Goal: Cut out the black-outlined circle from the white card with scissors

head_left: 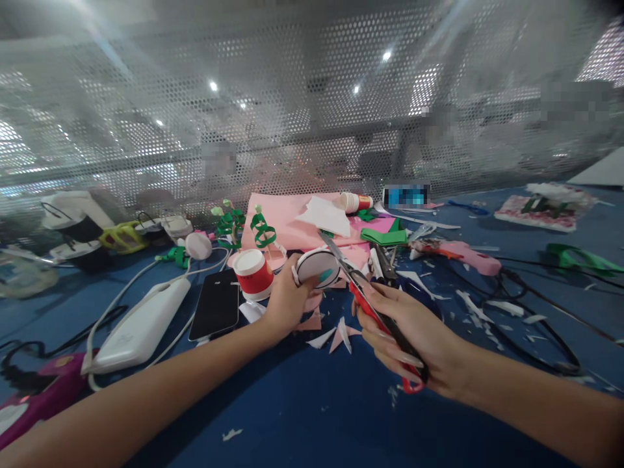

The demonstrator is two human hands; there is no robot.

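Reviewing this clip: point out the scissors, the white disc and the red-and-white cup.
Scissors (361,297): head view, on the red handle near the blades.
White disc (316,262): head view, on its flat white face.
Red-and-white cup (256,281): head view, on the red band.

Left hand (286,298) holds white round piece (312,265) (dark-outlined); right hand (402,318) grips red-handled scissors (359,291), blades near.

White power bank (141,328) — black phone (216,305)

Scissor handles (397,336) — red, black; disc (312,262) — white, dark edge; tabletop (292,409) blue.
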